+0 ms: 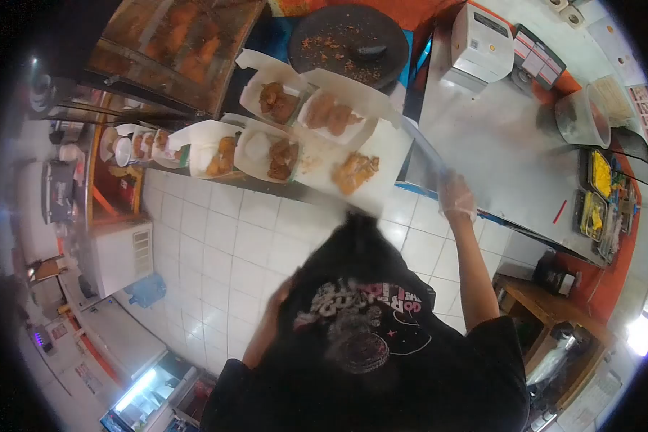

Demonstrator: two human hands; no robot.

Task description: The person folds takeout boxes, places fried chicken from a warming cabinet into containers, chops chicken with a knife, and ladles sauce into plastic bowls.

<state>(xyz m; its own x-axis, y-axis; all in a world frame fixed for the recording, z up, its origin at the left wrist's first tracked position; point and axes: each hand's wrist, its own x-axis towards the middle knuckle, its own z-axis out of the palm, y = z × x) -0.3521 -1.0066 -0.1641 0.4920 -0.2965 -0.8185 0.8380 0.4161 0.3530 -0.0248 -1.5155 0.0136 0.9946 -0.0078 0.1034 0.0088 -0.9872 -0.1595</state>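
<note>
My right hand, in a clear plastic glove, is wrapped round the handle end of a wide-bladed knife. The blade points up and left, beside the right edge of a white cutting board. A piece of fried food lies on that board, left of the knife. Just beyond it stands an open box with fried pieces. Another open box holds rice and a fried piece. My left hand is low beside the black shirt, its fingers hidden.
A stone mortar with crumbs stands at the back. Glass-cased fried food is at upper left. The metal counter on the right bears a white machine, a clear tub and yellow-filled trays.
</note>
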